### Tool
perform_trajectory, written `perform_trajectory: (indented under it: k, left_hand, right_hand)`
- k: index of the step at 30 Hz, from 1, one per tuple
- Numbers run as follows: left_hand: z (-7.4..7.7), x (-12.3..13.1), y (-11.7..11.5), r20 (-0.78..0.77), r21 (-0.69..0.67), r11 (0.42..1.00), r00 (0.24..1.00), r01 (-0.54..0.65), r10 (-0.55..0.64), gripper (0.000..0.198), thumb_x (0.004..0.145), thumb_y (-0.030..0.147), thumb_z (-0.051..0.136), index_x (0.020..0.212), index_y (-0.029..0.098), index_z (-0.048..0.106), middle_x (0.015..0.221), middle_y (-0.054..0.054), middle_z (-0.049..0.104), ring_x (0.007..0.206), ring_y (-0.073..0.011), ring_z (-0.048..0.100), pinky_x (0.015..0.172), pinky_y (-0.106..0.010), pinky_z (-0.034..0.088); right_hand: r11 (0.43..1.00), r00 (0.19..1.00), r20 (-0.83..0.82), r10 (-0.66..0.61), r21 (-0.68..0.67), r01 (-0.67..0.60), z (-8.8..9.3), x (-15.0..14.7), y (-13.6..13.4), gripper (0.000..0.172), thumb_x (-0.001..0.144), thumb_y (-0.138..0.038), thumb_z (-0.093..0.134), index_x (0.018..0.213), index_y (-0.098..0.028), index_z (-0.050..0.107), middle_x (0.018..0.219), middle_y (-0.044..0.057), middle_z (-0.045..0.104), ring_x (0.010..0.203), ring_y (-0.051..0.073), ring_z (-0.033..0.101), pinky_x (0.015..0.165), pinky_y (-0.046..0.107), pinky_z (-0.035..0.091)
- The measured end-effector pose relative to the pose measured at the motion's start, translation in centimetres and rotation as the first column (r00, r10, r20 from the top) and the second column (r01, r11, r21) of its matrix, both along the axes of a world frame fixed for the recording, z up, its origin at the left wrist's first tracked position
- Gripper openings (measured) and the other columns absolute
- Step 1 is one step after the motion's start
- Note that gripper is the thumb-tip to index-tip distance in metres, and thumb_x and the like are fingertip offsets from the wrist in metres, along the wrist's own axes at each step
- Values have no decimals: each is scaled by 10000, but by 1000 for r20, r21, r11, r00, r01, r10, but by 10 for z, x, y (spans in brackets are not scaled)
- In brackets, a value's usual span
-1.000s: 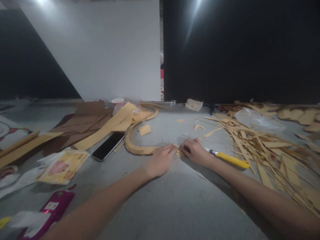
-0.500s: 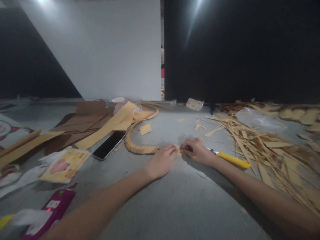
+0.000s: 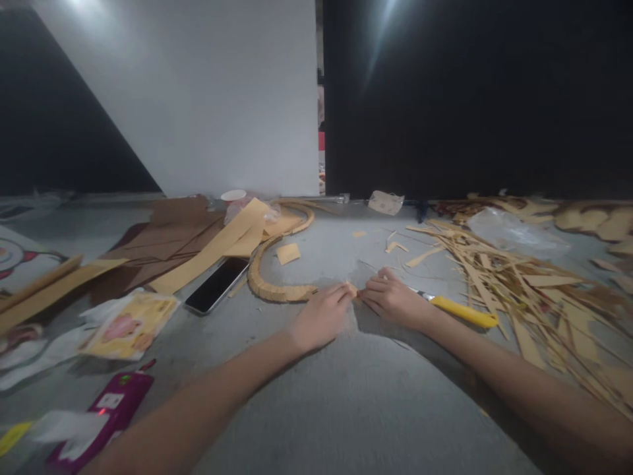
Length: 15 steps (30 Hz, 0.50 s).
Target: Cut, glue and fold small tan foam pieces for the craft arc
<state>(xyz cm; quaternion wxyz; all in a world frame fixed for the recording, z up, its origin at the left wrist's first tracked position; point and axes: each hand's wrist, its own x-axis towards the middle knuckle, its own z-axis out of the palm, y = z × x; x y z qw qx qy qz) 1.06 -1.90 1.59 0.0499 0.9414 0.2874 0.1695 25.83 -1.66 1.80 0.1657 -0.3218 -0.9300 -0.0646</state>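
Note:
A curved, S-shaped band of tan foam or card (image 3: 277,292), with a segmented surface, lies on the grey work surface. Its near end runs up to my left hand (image 3: 322,315), whose fingers are pressed together on a small tan piece (image 3: 352,288). From the other side, my right hand (image 3: 393,300) has its fingers closed at the same piece; the fingertips are partly hidden. Just beyond my right wrist lies a yellow-handled utility knife (image 3: 465,311). A loose tan square (image 3: 288,253) rests inside the band's curve.
Left are a phone (image 3: 216,285), long tan strips (image 3: 212,254), brown sheets (image 3: 163,231), a yellow packet (image 3: 129,326) and a purple power strip (image 3: 116,402). Thin tan offcuts (image 3: 519,284) are heaped right, near clear plastic (image 3: 514,231). White and black panels stand behind.
My right hand has turned slightly, with its fingers closer over the tan piece. My left hand stays in nearly the same place. The view has shifted a little.

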Motion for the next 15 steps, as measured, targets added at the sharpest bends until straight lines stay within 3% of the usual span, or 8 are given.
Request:
perform_trajectory:
  k: [11,15]
  left_hand:
    - [1,0,-3,-42,10,1000,999,-5,6,452,994,34,431,1407,127,589,1441,-184,655,1431,-293,589,1214,-493,487]
    - [-3,1,-4,-20,15,1000,1000,-22,22,462,979,17,435,1391,129,611,1429,-192,660,1412,-299,603,1198,-508,501]
  right_hand:
    - [997,986,148,-82,13,81,11,-14,-13,327,1075,-120,455,904,-171,729,849,87,719,800,226,594,947,438,304]
    - [983,983,45,-177,-33,179,8,-16,-15,291,1085,-198,516,896,-190,736,850,75,720,866,244,631,960,457,301]
